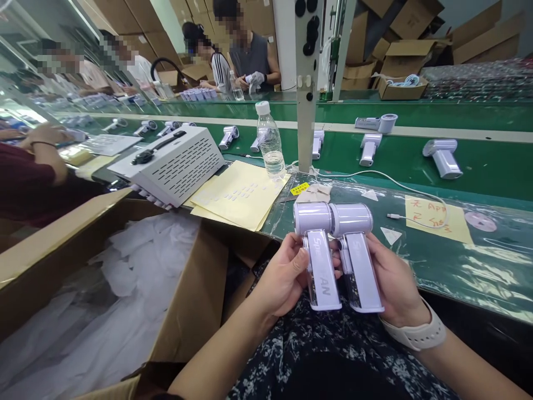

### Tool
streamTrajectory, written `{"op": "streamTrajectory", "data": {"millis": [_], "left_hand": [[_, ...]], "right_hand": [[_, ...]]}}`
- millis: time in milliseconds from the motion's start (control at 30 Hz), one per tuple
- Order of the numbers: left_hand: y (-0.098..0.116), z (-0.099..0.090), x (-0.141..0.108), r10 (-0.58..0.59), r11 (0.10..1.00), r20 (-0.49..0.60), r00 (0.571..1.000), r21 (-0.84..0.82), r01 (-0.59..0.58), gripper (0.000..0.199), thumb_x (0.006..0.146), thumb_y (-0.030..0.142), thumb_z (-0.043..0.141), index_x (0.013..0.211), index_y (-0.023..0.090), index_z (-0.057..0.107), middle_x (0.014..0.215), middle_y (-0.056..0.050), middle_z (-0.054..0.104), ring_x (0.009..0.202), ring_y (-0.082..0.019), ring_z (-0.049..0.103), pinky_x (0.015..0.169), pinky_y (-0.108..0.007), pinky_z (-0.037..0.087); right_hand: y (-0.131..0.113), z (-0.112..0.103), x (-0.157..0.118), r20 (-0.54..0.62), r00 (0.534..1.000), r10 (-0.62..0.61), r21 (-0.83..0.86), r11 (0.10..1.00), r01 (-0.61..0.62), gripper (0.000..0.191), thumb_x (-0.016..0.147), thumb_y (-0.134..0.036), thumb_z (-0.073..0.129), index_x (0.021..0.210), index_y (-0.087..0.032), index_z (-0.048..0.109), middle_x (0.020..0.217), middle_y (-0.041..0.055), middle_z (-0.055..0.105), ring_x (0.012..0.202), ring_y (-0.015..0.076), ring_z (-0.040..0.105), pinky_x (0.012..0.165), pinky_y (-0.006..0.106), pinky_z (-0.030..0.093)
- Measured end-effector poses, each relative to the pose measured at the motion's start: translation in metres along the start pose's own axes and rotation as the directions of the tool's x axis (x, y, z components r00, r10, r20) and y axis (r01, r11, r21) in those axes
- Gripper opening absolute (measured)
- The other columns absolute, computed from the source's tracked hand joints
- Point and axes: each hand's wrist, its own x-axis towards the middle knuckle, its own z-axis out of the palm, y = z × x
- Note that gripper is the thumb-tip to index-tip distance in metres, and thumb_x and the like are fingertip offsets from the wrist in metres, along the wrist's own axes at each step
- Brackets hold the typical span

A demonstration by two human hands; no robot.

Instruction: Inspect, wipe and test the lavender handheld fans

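Two pale lilac handheld fans are held upright side by side above my lap, their round heads touching or nearly so. My left hand point(287, 275) is closed around the left fan point(322, 269), thumb on its handle edge, with lettering on the handle. Around the right fan point(363, 272) my right hand point(393, 278) is wrapped from the right side; its fingers are partly hidden behind the handle. A pale watch band circles my right wrist.
An open carton point(208, 289) with white plastic bags stands at left. Behind it are a grey metal box point(179, 166), yellow sheets point(239, 194) and a water bottle point(272, 147). More fans lie on the green belt point(491, 161) beyond a metal post point(307, 111). People work across and left.
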Motion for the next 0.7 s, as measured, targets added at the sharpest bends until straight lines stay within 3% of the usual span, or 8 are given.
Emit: {"op": "streamTrajectory", "data": {"millis": [167,267,333,400,500,533,600,700], "left_hand": [[0.001,-0.003,-0.003,0.010,0.998,0.010,1.000,0.070,-0.011,0.048,0.079,0.035,0.083,0.116,0.020,0.055,0.111,-0.011,0.073,0.091,-0.025,0.074,0.083,-0.048,0.062],[0.004,-0.006,-0.008,0.112,0.966,-0.002,0.994,0.236,-0.109,0.044,0.081,0.030,0.080,0.120,0.022,0.060,0.114,-0.009,0.072,0.100,-0.027,0.072,0.090,-0.047,0.059],[0.007,-0.008,-0.012,0.225,0.873,0.050,0.973,0.434,-0.224,0.048,0.077,0.026,0.083,0.121,0.022,0.065,0.118,-0.010,0.073,0.108,-0.029,0.070,0.098,-0.046,0.054],[0.012,-0.011,-0.014,0.360,0.695,0.166,0.918,0.609,-0.382,0.037,0.078,0.023,0.082,0.113,0.022,0.072,0.120,-0.011,0.075,0.118,-0.031,0.066,0.111,-0.050,0.044],[0.016,-0.016,-0.012,0.550,0.403,0.329,0.767,0.700,-0.590,0.013,0.089,0.020,0.070,0.096,0.027,0.078,0.116,-0.006,0.078,0.127,-0.027,0.064,0.125,-0.055,0.020],[0.016,-0.017,-0.010,0.594,0.336,0.358,0.720,0.703,-0.627,0.017,0.090,0.017,0.067,0.094,0.029,0.078,0.114,-0.004,0.079,0.126,-0.026,0.064,0.126,-0.055,0.016],[0.015,-0.019,-0.009,0.628,0.268,0.393,0.672,0.702,-0.660,0.023,0.086,0.011,0.069,0.094,0.031,0.077,0.111,-0.003,0.080,0.123,-0.024,0.066,0.126,-0.055,0.017],[0.015,-0.016,-0.017,0.620,0.358,0.345,0.705,0.675,-0.645,0.022,0.073,0.013,0.080,0.087,0.029,0.075,0.105,-0.004,0.081,0.107,-0.026,0.073,0.117,-0.054,0.038]], "right_hand": [[0.002,-0.007,0.000,0.095,0.995,-0.034,-0.038,0.999,0.038,0.023,0.091,-0.036,0.060,0.106,-0.022,0.071,0.089,0.0065,0.078,0.073,0.0237,0.072,0.064,0.037,0.062],[0.000,-0.015,-0.004,0.138,0.968,-0.208,-0.178,0.957,0.231,0.027,0.088,-0.039,0.068,0.112,-0.025,0.071,0.096,0.0055,0.078,0.081,0.0254,0.073,0.072,0.039,0.062],[-0.005,-0.020,-0.010,0.260,0.896,-0.359,-0.357,0.827,0.435,0.043,0.081,-0.030,0.079,0.122,-0.030,0.067,0.114,0.0054,0.075,0.102,0.0283,0.072,0.087,0.040,0.060],[-0.011,-0.023,-0.017,0.470,0.766,-0.438,-0.469,0.611,0.637,0.059,0.074,-0.019,0.084,0.128,-0.034,0.064,0.133,0.0055,0.068,0.125,0.0319,0.062,0.104,0.044,0.052],[-0.016,-0.025,-0.023,0.693,0.576,-0.434,-0.416,0.412,0.810,0.065,0.077,-0.016,0.082,0.134,-0.039,0.061,0.143,0.0035,0.063,0.138,0.0328,0.051,0.116,0.050,0.040],[-0.015,-0.026,-0.023,0.719,0.549,-0.425,-0.395,0.401,0.827,0.069,0.080,-0.017,0.080,0.140,-0.042,0.056,0.143,0.0028,0.063,0.139,0.0321,0.051,0.117,0.051,0.038],[-0.014,-0.027,-0.021,0.744,0.532,-0.404,-0.371,0.412,0.832,0.080,0.084,-0.017,0.076,0.150,-0.046,0.043,0.146,0.0016,0.061,0.139,0.0310,0.052,0.117,0.054,0.037],[-0.018,-0.030,-0.016,0.771,0.519,-0.369,-0.332,0.462,0.822,0.091,0.080,-0.010,0.079,0.152,-0.049,0.039,0.142,0.0014,0.064,0.133,0.0331,0.058,0.117,0.058,0.037]]}}
